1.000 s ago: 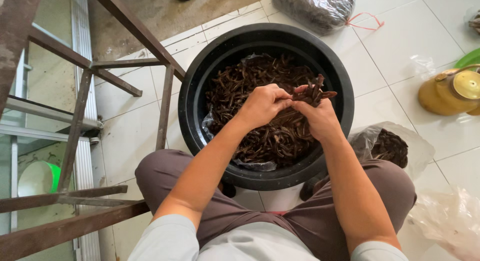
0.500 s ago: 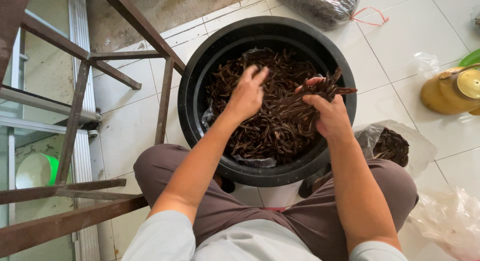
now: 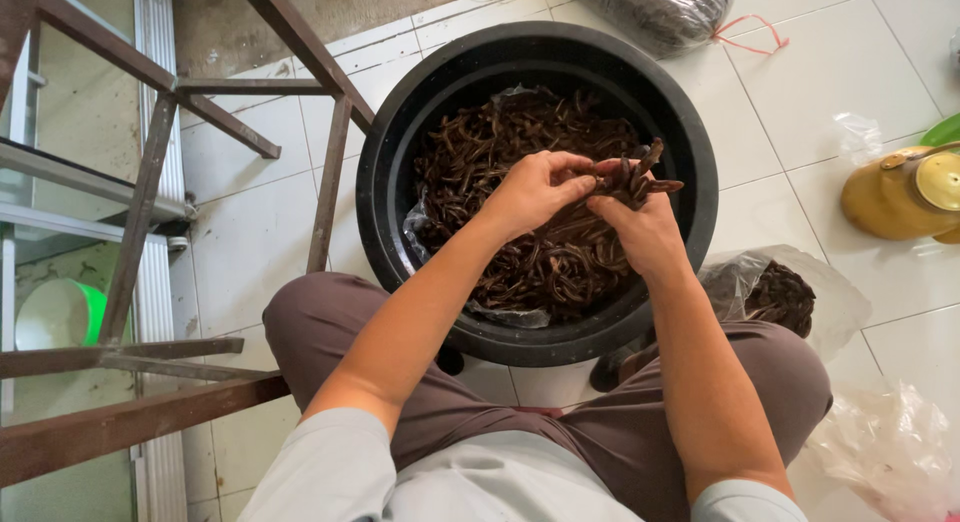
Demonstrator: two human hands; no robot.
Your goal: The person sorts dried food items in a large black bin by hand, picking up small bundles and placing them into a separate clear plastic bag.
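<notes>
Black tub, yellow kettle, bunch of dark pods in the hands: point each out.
black tub (image 3: 385, 232), head view, left rim.
yellow kettle (image 3: 885, 204), head view, body.
bunch of dark pods (image 3: 632, 177), head view, middle of the bunch.

Both hands (image 3: 590, 197) bunching dark pods (image 3: 632, 177) (over black tub (image 3: 385, 197))

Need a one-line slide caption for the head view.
Both hands, left hand and right hand, gather dark pods over a black tub.
</notes>
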